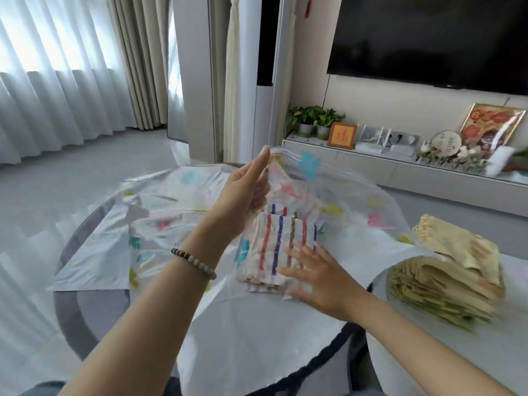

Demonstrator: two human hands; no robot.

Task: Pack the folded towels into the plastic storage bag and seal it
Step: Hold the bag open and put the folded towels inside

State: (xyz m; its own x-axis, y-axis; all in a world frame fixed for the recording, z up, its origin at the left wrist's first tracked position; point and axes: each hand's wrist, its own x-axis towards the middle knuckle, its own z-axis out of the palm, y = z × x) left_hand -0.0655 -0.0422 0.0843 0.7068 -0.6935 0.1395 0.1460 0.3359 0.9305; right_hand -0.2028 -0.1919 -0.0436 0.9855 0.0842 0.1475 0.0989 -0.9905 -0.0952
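Head view, looking down over a round table (pixel 85 324) draped with a clear plastic storage bag (pixel 160 212) printed with coloured flower shapes.

Left hand (pixel 243 195) raised above the table, fingers extended upward, pinching the upper layer of the bag's mouth and lifting it open – film trailing from the fingertips toward the right. Beaded bracelet (pixel 194 262) on the left wrist.

Right hand (pixel 320 278) flat and spread, palm down, pressed against the near right edge of a folded striped towel (pixel 274 247) – not gripping, fingers splayed and resting on the cloth. Towel white with red, purple, brown and blue stripes, lying on the bag's lower layer at the centre of the table, under the lifted film; exactly how far inside the mouth, hard to tell through the clear plastic. A second folded striped piece peeking out just behind it, stripes alike.

Bag unsealed, its mouth held open.

To the right, on a separate white surface (pixel 428 367), a stack of folded yellowish-green towels (pixel 448 278), well apart from the striped towel and outside the bag; top piece slightly rumpled and askew.

Beyond the table: grey floor, pale curtains (pixel 57 81) at left, a low white media cabinet (pixel 371 164) against the far wall with potted plants (pixel 314 118), a small framed picture and ornaments, and a dark television (pixel 428 35) mounted above.
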